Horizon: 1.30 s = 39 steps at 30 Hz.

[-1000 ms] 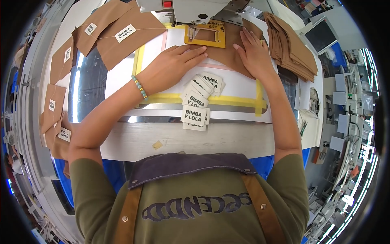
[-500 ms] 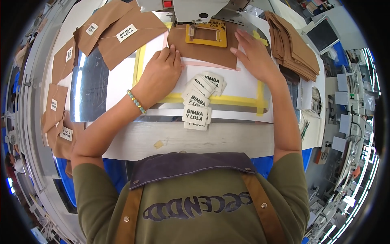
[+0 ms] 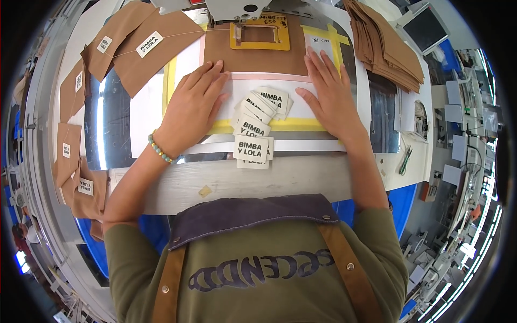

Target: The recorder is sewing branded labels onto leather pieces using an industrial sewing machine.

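Note:
A brown fabric piece [image 3: 218, 54] lies under the sewing machine head [image 3: 237, 9], its near edge along a pink strip [image 3: 269, 77]. On top of it sits a yellow rectangular frame [image 3: 235, 44] with a window in the middle. My left hand [image 3: 196, 99] rests with outstretched fingers at the piece's near left corner. At the near right corner my right hand [image 3: 329, 94] lies flat, fingers spread, its fingertips touching the piece. Neither hand grips anything. Between the hands is a loose pile of white printed labels [image 3: 250, 148].
Labelled brown pieces [image 3: 156, 62], joined by a thread, spread along the left side. A stack of plain brown pieces [image 3: 379, 48] stands at the far right. Yellow tape [image 3: 169, 89] borders the white sheet. Green-handled snips [image 3: 405, 161] lie at the right.
The brown piece has turned from tilted to straight, its near edge now along the pink strip. My left fingers have straightened. My right hand has shifted to the near right corner.

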Each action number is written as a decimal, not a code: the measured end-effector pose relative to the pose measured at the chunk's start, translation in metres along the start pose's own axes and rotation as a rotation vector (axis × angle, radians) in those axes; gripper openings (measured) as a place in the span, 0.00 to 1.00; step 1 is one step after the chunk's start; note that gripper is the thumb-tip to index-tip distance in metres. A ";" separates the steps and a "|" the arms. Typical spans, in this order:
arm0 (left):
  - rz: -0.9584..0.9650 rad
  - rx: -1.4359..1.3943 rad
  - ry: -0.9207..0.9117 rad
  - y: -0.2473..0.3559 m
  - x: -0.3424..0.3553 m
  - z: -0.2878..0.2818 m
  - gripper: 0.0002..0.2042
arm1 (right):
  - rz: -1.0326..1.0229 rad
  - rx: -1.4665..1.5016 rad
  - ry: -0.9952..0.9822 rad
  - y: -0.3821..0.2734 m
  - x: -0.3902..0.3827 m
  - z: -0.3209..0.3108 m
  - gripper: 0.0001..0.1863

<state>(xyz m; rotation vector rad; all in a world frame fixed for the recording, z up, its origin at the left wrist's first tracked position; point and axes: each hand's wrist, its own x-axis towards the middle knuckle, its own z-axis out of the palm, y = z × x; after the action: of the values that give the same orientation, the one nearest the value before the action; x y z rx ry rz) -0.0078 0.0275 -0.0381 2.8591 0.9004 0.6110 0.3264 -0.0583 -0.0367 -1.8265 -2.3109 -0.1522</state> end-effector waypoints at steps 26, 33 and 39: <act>-0.048 0.031 0.069 -0.007 -0.006 -0.006 0.23 | -0.069 0.146 -0.090 -0.004 0.000 -0.016 0.33; -0.035 0.131 0.119 -0.007 -0.013 -0.007 0.22 | -0.059 0.199 -0.063 -0.005 0.001 -0.015 0.31; 0.026 0.076 0.124 -0.002 -0.005 -0.010 0.23 | -0.083 0.193 -0.069 -0.003 0.001 -0.016 0.30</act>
<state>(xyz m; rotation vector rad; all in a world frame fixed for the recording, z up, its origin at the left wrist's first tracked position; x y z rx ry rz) -0.0165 0.0255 -0.0313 2.9322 0.9242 0.7805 0.3243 -0.0618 -0.0206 -1.6683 -2.3558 0.1203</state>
